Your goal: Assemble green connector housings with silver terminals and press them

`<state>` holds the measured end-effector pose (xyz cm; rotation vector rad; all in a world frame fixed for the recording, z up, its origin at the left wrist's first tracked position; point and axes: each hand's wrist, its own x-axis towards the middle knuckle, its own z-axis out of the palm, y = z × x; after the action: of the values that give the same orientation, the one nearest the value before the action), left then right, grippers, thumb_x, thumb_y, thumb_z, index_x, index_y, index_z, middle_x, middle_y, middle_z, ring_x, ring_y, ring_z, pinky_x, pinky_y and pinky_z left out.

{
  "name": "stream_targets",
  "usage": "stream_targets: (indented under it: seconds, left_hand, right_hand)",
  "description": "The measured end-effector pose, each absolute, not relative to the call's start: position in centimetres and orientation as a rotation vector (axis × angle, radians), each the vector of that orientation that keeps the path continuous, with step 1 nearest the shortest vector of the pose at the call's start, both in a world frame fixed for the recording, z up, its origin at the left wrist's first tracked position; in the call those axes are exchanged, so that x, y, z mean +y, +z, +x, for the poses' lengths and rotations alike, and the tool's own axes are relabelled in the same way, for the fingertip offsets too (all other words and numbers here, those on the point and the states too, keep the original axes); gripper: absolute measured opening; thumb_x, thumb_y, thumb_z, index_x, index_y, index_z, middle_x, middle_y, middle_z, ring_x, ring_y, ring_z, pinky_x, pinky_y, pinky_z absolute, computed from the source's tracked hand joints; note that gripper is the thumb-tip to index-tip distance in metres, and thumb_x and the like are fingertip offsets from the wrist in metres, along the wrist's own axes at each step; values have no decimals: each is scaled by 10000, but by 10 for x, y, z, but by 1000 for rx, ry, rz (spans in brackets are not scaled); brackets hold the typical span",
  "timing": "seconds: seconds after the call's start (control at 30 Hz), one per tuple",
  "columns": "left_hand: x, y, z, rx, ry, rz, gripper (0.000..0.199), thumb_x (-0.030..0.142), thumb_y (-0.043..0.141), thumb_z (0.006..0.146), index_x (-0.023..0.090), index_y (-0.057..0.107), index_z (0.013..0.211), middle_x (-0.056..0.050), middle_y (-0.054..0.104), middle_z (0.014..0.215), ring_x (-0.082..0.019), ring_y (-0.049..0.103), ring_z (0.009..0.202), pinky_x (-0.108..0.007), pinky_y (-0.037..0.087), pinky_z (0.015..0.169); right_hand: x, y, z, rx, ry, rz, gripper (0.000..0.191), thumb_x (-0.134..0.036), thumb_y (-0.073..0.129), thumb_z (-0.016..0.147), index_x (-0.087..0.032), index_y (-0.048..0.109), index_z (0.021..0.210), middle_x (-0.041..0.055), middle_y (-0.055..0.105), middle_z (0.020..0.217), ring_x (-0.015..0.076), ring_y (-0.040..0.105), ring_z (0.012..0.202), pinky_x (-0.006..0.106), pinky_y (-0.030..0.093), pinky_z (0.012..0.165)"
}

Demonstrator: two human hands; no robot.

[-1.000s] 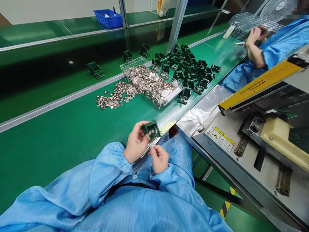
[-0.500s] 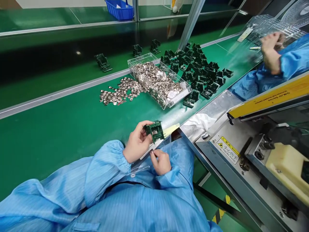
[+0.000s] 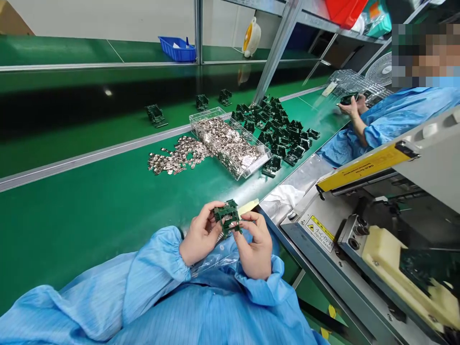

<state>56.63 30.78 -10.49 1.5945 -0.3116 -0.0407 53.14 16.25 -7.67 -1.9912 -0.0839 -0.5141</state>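
Right hand [image 3: 256,249] newly up beside left hand [image 3: 200,235], both grasping the dark green plastic frame [image 3: 227,214] from either side, at near centre.

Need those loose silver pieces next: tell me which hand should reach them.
Left, likely: the left hand lies nearer the loose silver pieces, while the right hand sits farther off, beyond the green part.

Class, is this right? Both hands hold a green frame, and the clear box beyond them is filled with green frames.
Not quite: the head view shows the clear box filled with silver pieces, not green frames. The rest stands: the left hand and right hand hold a green frame.
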Motion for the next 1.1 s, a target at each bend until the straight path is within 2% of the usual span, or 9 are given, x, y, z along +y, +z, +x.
stream_targets:
  seconds: [0.13, 0.3, 0.5, 0.67, 0.73, 0.83, 0.9, 1.0, 1.1]
  left_hand:
    - [312, -105, 562, -373, -73, 1626, 334, 291, 515, 933, 213, 441, 1250, -32, 658, 891, -142, 617, 750, -243, 478, 669]
    - [313, -104, 560, -420, -92, 1620, 309, 277, 496, 942, 212, 433, 1238, -19, 643, 830, -128, 581, 676, -234, 444, 621]
    - [315, -106, 554, -445, -100, 1626, 299, 278, 507, 936, 210, 461, 1223, 24, 534, 697, -98, 454, 556, -210, 360, 518]
    - [313, -97, 554, -385, -219, 1504, 316, 299, 539, 921, 201, 463, 1212, -40, 627, 910, -133, 595, 752, -233, 477, 671]
    - [312, -87, 555, -351, -268, 1473, 332, 299, 552, 911, 196, 464, 1214, -65, 642, 1007, -164, 629, 883, -263, 507, 771]
    - [308, -65, 558, -428, -391, 1534, 360, 271, 534, 911, 189, 466, 1255, -89, 647, 1094, -191, 640, 958, -286, 523, 800]
    - [302, -46, 563, -615, -567, 1581, 416, 259, 530, 907, 198, 463, 1313, -77, 673, 1032, -187, 658, 880, -283, 535, 736]
    - [274, -17, 585, -946, -784, 1540, 567, 299, 588, 877, 239, 410, 1412, -63, 701, 990, -187, 679, 818, -284, 549, 685]
    - [205, 4, 606, -1214, -620, 1572, 631, 345, 666, 824, 229, 439, 1402, -115, 645, 1225, -245, 644, 1067, -371, 544, 876]
  right_hand:
    - [172, -82, 539, -59, -573, -2065, 68, -212, 667, 834, -215, 673, 766, 92, 573, 1107, 257, 540, 1037, 410, 445, 867]
    - [169, -80, 539, -56, -519, -2058, 125, -230, 648, 843, -205, 616, 725, 90, 569, 1101, 252, 547, 1044, 411, 437, 886]
    - [173, -87, 539, 87, -254, -1559, 284, -297, 744, 772, -200, 491, 685, 62, 564, 999, 216, 583, 941, 337, 491, 801]
    - [166, -92, 534, 110, -157, -1361, 352, -318, 791, 740, -234, 481, 883, 16, 605, 921, 185, 601, 862, 297, 509, 761]
    - [154, -88, 530, -20, -114, -1447, 441, -333, 776, 765, -247, 522, 1114, 70, 601, 1135, 231, 576, 1053, 329, 508, 826]
    - [129, -75, 517, -213, -145, -1671, 689, -344, 768, 792, -286, 425, 1387, 93, 427, 1437, 289, 398, 1314, 410, 435, 994]
    - [109, -62, 500, -247, -220, -1757, 677, -361, 775, 795, -313, 448, 1386, 76, 468, 1405, 297, 427, 1294, 437, 407, 1033]
    - [70, -41, 459, -229, -331, -1769, 595, -459, 771, 786, -331, 526, 1313, 69, 583, 1255, 302, 542, 1174, 450, 457, 997]
    - [24, -26, 403, -24, -567, -1857, 600, -611, 747, 732, -290, 604, 1219, 99, 654, 1110, 344, 610, 1075, 492, 516, 924]
